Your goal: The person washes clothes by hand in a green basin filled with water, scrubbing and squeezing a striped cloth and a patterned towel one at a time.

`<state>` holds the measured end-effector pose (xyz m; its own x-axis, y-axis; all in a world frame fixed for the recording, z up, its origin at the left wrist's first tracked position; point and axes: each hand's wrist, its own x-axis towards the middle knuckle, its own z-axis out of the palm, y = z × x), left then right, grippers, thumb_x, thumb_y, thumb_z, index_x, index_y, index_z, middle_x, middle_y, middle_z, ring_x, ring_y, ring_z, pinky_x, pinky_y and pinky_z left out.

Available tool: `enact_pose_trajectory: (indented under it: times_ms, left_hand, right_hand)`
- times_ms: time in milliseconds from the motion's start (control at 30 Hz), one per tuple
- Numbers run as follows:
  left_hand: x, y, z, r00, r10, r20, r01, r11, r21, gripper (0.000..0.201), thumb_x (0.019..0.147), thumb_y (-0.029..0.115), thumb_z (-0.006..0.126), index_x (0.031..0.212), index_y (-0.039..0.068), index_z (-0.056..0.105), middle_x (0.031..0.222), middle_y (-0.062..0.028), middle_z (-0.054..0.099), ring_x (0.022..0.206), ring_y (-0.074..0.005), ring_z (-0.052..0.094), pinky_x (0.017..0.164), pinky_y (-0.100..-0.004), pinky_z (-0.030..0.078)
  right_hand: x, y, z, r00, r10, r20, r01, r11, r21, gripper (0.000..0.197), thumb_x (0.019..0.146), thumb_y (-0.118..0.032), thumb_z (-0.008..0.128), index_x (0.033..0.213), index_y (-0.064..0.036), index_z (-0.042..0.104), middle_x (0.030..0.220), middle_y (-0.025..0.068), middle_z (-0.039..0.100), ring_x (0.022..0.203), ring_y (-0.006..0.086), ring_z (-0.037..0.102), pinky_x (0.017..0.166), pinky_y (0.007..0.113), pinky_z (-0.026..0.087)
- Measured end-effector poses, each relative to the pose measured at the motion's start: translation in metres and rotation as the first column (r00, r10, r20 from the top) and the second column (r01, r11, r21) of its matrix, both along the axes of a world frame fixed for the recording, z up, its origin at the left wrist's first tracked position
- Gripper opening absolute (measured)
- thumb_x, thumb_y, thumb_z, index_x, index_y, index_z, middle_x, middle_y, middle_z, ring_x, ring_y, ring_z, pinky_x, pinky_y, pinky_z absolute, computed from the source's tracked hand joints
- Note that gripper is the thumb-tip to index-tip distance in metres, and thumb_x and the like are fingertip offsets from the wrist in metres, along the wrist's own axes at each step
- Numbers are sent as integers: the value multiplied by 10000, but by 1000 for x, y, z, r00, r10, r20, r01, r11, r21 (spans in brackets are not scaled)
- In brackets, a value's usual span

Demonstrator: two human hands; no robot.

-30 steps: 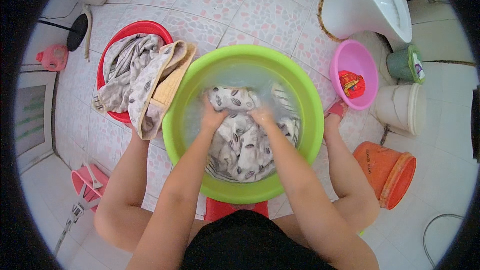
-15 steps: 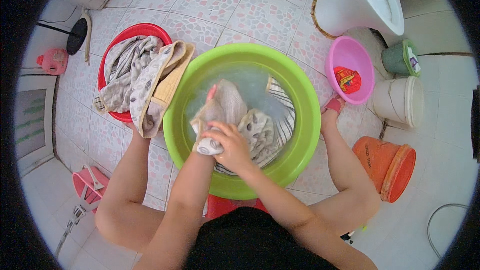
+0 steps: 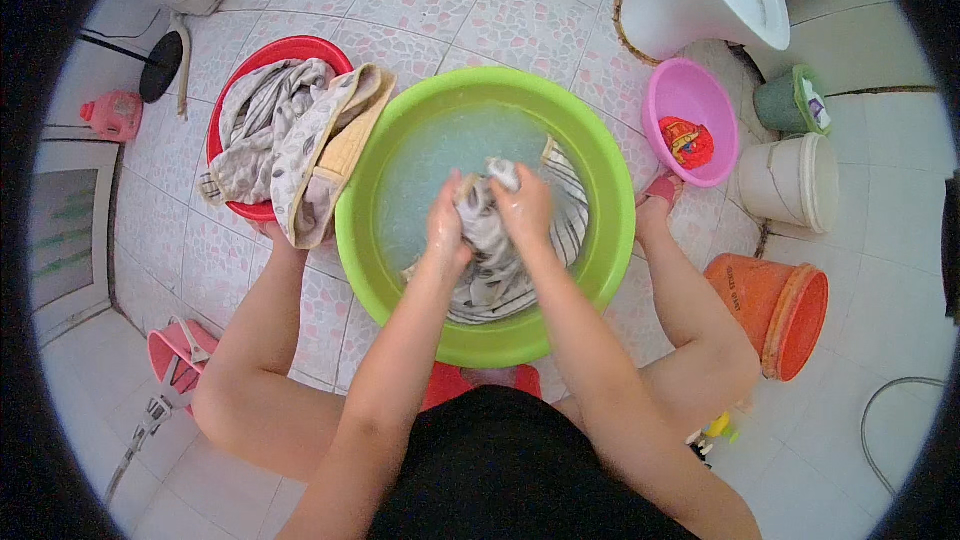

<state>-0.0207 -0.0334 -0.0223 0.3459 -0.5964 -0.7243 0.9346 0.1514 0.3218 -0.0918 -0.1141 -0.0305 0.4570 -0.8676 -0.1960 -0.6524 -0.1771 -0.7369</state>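
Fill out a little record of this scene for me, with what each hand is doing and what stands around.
Left hand: against the patterned cloth; firmness of grip unclear
Right hand: gripping a bunched part of the same cloth
Main container: round green basin with cloudy water
Left side: red basin with fabric hanging over its rim
Right side: pink basin holding a red packet; white bucket; orange bucket
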Motion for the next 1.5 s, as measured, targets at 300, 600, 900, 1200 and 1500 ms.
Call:
enact_pose_trajectory:
  times_ms: [300,600,900,1200,1500]
  left_hand:
    - [30,38,-86,952,-195,-238,43,851,-523,312,832,443,516,737,146,514,735,-53,565,677,-181,564,591,-325,470]
    - [1,29,0,981,-187,-46,190,977,100,384,872,390,446,1046,61,541,947,-91,601,854,-213,580,777,-392,476]
    - [62,34,-41,221,-522,824,-148,817,557,729,650,273,726,1227,25,356,1166,-186,469,1048,-280,487,891,-370,384]
    - [15,27,-113,-154,-796,585,-192,605,773,771,665,317,674,1305,100,301,1123,-230,445,990,-380,466,828,-458,398]
    - [50,18,-189,162,-939,303,232,335,913,659,751,369,576,1274,36,352,1239,-213,420,1092,-372,439,907,-452,371]
  right_hand:
    - [9,111,59,907,300,296,-204,927,-314,256,572,-243,682,694,-41,583,699,108,554,703,290,550,592,384,428]
    - [-9,-23,-1,989,127,-78,-115,984,135,402,719,-364,584,951,-39,621,870,229,611,828,360,589,740,424,451]
    - [-24,-35,-42,990,122,73,-117,991,-67,573,779,-184,594,1293,-103,356,1337,190,275,1201,367,323,1004,415,265]
    - [-12,-2,-85,934,165,-316,-139,985,104,751,747,-279,634,1361,-169,216,1312,246,299,1155,417,360,933,465,359]
    - [17,-48,-113,845,440,-303,-264,838,477,514,707,-229,628,1164,-84,442,1210,175,433,1155,353,383,961,407,323]
